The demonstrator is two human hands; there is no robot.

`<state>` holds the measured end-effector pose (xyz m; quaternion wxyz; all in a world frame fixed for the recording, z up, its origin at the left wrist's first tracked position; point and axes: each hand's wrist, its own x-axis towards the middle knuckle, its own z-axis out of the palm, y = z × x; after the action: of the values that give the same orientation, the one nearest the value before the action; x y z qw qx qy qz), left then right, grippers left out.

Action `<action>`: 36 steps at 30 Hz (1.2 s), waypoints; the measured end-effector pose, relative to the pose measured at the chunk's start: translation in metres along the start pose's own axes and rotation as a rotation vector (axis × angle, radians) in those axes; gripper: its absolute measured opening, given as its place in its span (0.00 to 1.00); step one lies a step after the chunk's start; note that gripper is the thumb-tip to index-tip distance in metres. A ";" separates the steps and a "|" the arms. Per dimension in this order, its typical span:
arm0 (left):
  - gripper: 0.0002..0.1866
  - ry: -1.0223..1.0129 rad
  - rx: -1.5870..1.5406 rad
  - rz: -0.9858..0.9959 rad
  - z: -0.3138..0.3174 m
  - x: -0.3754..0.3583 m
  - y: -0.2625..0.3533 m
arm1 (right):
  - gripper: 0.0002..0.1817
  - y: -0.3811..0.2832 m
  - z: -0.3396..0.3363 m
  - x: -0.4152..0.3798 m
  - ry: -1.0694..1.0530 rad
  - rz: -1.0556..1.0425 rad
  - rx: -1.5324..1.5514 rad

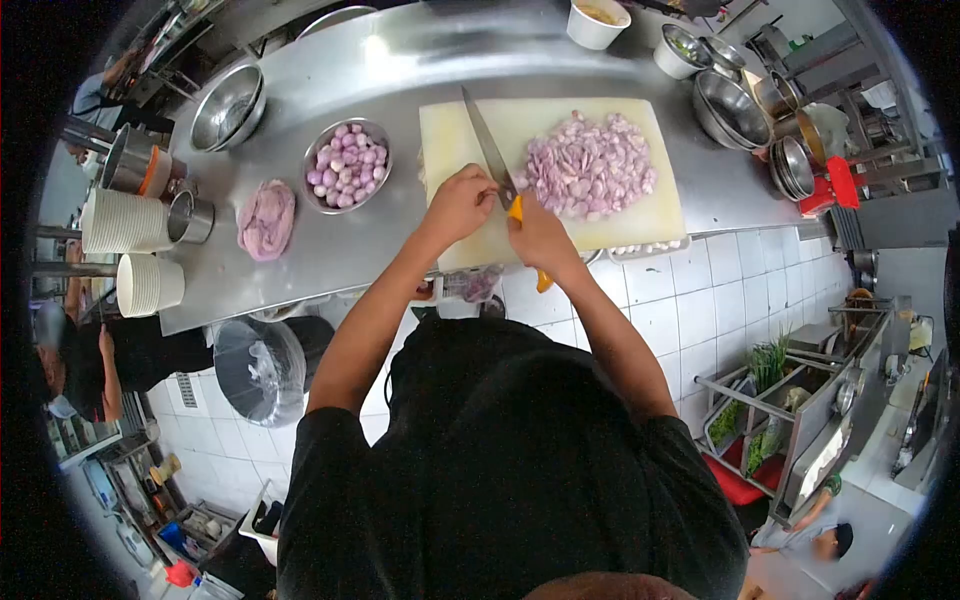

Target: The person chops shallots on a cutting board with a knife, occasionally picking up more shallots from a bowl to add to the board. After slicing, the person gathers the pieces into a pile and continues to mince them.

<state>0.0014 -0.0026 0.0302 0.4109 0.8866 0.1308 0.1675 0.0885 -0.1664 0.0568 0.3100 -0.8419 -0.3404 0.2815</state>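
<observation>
A white cutting board (462, 142) lies on the steel table, with a heap of cut shallots (590, 165) on its right part. My right hand (540, 238) is closed around the yellow handle of a knife (486, 137), whose blade points to the far left above the board. Close to the blade's base is my left hand (463, 204), its fingers pinched together; what they hold, if anything, is too small to make out. Left of the board stands a steel bowl (312, 185) of whole peeled shallots (350, 165).
A pink netted bundle (266, 220), stacked white tubs (125, 222) and an empty steel bowl (228, 108) are at the left. More bowls (730, 108) stand at the right. Below the table's left edge is a plastic-lined bin (260, 370). Other people are at both sides.
</observation>
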 end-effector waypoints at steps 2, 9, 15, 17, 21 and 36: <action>0.07 -0.003 0.103 0.032 -0.006 0.006 -0.001 | 0.19 0.010 -0.005 0.001 0.038 -0.003 -0.044; 0.10 0.099 0.239 -0.156 0.008 0.001 0.008 | 0.21 0.001 -0.008 -0.018 -0.060 0.022 -0.013; 0.11 0.197 -0.036 -0.405 0.021 -0.010 0.024 | 0.14 0.018 0.017 -0.010 0.007 -0.086 -0.058; 0.11 0.225 -0.136 -0.456 0.023 -0.013 0.022 | 0.20 0.012 0.014 -0.013 -0.026 -0.067 -0.041; 0.11 0.258 -0.252 -0.498 0.023 -0.015 0.024 | 0.20 0.010 0.014 -0.013 -0.035 -0.064 -0.059; 0.10 0.254 -0.268 -0.535 0.018 -0.015 0.026 | 0.21 -0.054 -0.035 -0.039 -0.218 0.157 -0.004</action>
<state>-0.0022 -0.0372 0.0367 0.5340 0.7307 0.3861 0.1787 0.0667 -0.1764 0.1281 0.2464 -0.8311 -0.3056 0.3940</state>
